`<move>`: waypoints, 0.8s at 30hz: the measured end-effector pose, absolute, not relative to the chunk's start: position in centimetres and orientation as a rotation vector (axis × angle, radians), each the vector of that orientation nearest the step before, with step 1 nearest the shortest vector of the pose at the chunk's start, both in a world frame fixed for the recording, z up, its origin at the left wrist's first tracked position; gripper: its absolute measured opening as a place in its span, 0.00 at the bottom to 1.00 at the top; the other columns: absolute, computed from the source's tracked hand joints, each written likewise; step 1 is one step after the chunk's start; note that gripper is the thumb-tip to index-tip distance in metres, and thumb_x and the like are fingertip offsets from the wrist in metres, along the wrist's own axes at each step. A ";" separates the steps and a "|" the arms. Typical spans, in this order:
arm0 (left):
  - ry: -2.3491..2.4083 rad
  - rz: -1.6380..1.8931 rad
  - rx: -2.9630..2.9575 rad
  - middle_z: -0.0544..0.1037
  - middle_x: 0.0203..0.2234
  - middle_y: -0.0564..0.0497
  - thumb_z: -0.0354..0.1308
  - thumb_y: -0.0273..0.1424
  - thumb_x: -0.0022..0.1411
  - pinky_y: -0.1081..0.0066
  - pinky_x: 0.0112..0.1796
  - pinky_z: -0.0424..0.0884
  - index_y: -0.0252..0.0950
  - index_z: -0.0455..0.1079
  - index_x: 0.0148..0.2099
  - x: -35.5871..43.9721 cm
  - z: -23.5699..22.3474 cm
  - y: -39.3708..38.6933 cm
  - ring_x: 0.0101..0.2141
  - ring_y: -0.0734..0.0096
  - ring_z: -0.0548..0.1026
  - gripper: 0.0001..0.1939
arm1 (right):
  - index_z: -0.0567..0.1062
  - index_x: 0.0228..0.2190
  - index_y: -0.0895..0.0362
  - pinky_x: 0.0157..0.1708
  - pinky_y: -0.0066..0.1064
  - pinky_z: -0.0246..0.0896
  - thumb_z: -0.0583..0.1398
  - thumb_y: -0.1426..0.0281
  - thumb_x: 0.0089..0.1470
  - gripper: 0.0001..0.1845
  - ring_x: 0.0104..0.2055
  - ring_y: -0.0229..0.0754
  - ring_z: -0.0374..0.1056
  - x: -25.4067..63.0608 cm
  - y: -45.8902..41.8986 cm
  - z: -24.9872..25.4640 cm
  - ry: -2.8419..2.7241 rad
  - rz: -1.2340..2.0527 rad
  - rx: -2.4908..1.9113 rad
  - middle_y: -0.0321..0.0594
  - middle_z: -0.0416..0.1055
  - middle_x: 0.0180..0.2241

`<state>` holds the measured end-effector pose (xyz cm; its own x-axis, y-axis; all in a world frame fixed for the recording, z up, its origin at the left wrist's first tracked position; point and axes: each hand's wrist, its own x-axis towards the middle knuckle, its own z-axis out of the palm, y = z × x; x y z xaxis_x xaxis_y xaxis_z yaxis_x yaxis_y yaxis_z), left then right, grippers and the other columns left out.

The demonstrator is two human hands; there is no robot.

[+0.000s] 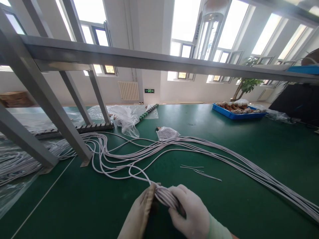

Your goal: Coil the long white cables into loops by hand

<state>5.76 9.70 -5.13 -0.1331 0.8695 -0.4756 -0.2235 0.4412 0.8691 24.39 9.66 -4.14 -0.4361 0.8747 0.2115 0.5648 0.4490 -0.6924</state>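
Near the front of the green table, my gloved left hand (141, 207) and gloved right hand (193, 209) hold a coiled bundle of white cable (166, 196) between them. My left hand grips the coil's left end, with its fingers mostly hidden behind the glove's edge. Thumb and fingers of my right hand wrap round the right end. From the coil, a strand runs up and left to the loose white cables (149, 151) lying across the table. Several thin cut wires or ties (201, 172) lie to the right, apart from my hands.
Grey metal frame legs (72, 109) stand on the green table (236, 202) at the left, under a crossbar (139, 58). A blue tray (235, 115) of brownish parts sits at the back right. Plastic bags (124, 118) and a small bag (167, 133) lie behind the cables.
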 end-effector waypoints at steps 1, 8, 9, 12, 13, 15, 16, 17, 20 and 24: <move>1.430 1.039 0.656 0.80 0.48 0.37 0.63 0.54 0.59 0.35 0.63 0.55 0.40 0.81 0.45 5.8 -5.1 9.8 0.58 0.32 0.70 0.24 | 0.77 0.48 0.57 0.40 0.39 0.73 0.60 0.74 0.54 0.19 0.40 0.49 0.75 24.3 9.7 -3.7 -2.042 0.863 -1.229 0.45 0.77 0.41; 1.181 0.989 0.416 0.82 0.37 0.46 0.74 0.42 0.55 0.64 0.43 0.75 0.37 0.79 0.48 6.3 -4.4 9.9 0.40 0.57 0.79 0.22 | 0.78 0.45 0.59 0.43 0.38 0.74 0.59 0.69 0.60 0.13 0.41 0.49 0.77 22.7 9.2 -2.9 -1.709 1.397 -1.197 0.44 0.80 0.41; 1.185 0.996 0.390 0.81 0.35 0.48 0.73 0.41 0.55 0.65 0.42 0.76 0.37 0.79 0.47 6.4 -4.3 9.8 0.37 0.60 0.79 0.20 | 0.78 0.46 0.59 0.43 0.38 0.74 0.59 0.69 0.60 0.13 0.42 0.50 0.77 22.4 9.1 -3.0 -1.702 1.405 -1.200 0.44 0.80 0.41; 1.194 1.033 0.341 0.81 0.32 0.50 0.73 0.38 0.56 0.66 0.40 0.76 0.37 0.78 0.45 6.7 -4.1 9.5 0.34 0.64 0.78 0.17 | 0.77 0.48 0.57 0.46 0.39 0.73 0.63 0.67 0.58 0.16 0.44 0.51 0.77 21.5 8.7 -3.3 -1.685 1.362 -1.317 0.43 0.79 0.42; 1.198 1.040 0.326 0.80 0.31 0.50 0.74 0.38 0.55 0.67 0.39 0.76 0.36 0.77 0.44 6.8 -4.0 9.3 0.33 0.64 0.78 0.17 | 0.76 0.49 0.56 0.48 0.40 0.73 0.64 0.67 0.57 0.18 0.46 0.52 0.77 21.1 8.6 -3.4 -1.678 1.325 -1.376 0.43 0.79 0.43; 1.212 1.050 0.287 0.81 0.32 0.51 0.74 0.36 0.55 0.68 0.37 0.76 0.36 0.76 0.44 7.0 -3.5 9.1 0.33 0.65 0.78 0.17 | 0.76 0.51 0.55 0.50 0.42 0.73 0.63 0.67 0.58 0.19 0.48 0.53 0.76 20.6 8.3 -3.9 -1.663 1.241 -1.464 0.44 0.78 0.45; 1.216 1.048 0.264 0.81 0.33 0.50 0.73 0.35 0.56 0.68 0.36 0.76 0.36 0.76 0.44 7.1 -3.2 9.0 0.34 0.64 0.79 0.16 | 0.75 0.52 0.55 0.50 0.43 0.73 0.61 0.69 0.60 0.18 0.49 0.53 0.76 20.5 8.2 -4.2 -1.658 1.207 -1.484 0.45 0.78 0.45; 1.213 1.046 0.246 0.81 0.34 0.50 0.72 0.35 0.57 0.67 0.36 0.76 0.36 0.76 0.45 7.1 -2.9 8.9 0.34 0.64 0.79 0.15 | 0.75 0.52 0.55 0.50 0.43 0.74 0.58 0.71 0.60 0.18 0.49 0.53 0.76 20.4 8.1 -4.5 -1.655 1.181 -1.487 0.46 0.78 0.46; 1.204 1.029 0.219 0.81 0.34 0.50 0.70 0.34 0.61 0.66 0.35 0.75 0.36 0.75 0.45 7.1 -2.1 8.8 0.33 0.64 0.79 0.12 | 0.73 0.56 0.53 0.49 0.44 0.75 0.57 0.75 0.58 0.24 0.51 0.54 0.76 20.4 7.7 -5.2 -1.679 1.121 -1.466 0.46 0.78 0.48; 1.232 1.026 0.217 0.81 0.34 0.47 0.71 0.33 0.58 0.62 0.40 0.76 0.36 0.75 0.42 6.8 -1.6 9.0 0.38 0.57 0.81 0.11 | 0.71 0.60 0.51 0.50 0.46 0.76 0.58 0.77 0.56 0.30 0.55 0.56 0.75 20.7 7.7 -5.4 -1.734 1.099 -1.487 0.47 0.76 0.53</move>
